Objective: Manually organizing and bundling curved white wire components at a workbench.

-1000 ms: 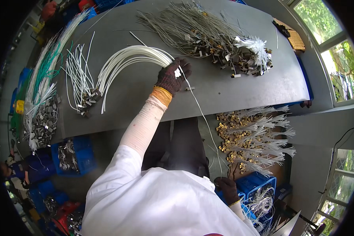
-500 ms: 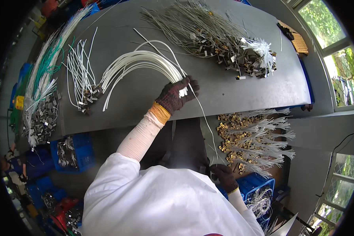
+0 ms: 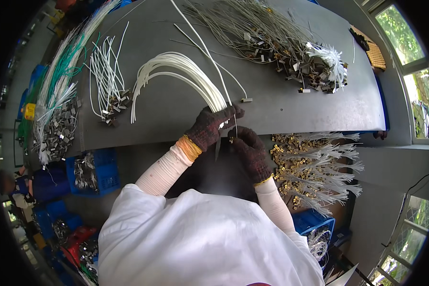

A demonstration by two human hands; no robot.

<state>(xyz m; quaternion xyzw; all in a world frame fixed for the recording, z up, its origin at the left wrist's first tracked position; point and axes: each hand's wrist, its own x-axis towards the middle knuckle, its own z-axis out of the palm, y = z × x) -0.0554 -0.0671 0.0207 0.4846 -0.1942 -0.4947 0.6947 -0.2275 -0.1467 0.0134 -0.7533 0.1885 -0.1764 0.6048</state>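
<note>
My left hand (image 3: pixel 214 125), in a dark knitted glove, is closed around a bundle of white flexible tubes (image 3: pixel 174 62) that arches over the table's front edge. One single white tube (image 3: pixel 200 40) stands apart from the bundle and runs straight up from my fingers. Just below, my right hand (image 3: pixel 250 155), gloved the same way, pinches a thin wire (image 3: pixel 236 125) that runs up to my left hand. A small brass-coloured piece shows at its fingertips. On the table beyond lies a thin cable with a small metal end piece (image 3: pixel 246 99).
Grey cables with metal ends (image 3: pixel 286 57) are heaped at the table's back right. A small white tube group (image 3: pixel 107 71) and a larger white-and-green bundle (image 3: pixel 57 90) lie to the left. Right of my lap are brass-ended wire bundles (image 3: pixel 314 167). A blue crate (image 3: pixel 107 176) stands below left.
My right hand has come up from low beside the crate to just below my left hand. The single tube now points away across the table instead of curving over the bundle.
</note>
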